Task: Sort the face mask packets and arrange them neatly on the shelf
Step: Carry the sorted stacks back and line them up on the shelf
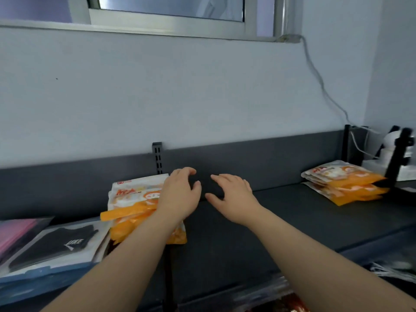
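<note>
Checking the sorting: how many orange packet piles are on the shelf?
2: left pile by the left hand, right pile far along the shelf. Others may be hidden.

window top | grey cable hanging right | slotted bracket centre | white device far right

Empty hands hover over shelf near orange packets

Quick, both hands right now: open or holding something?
Left hand: open, fingers loosely curled, holding nothing.
Right hand: open, fingers spread, holding nothing.
</note>
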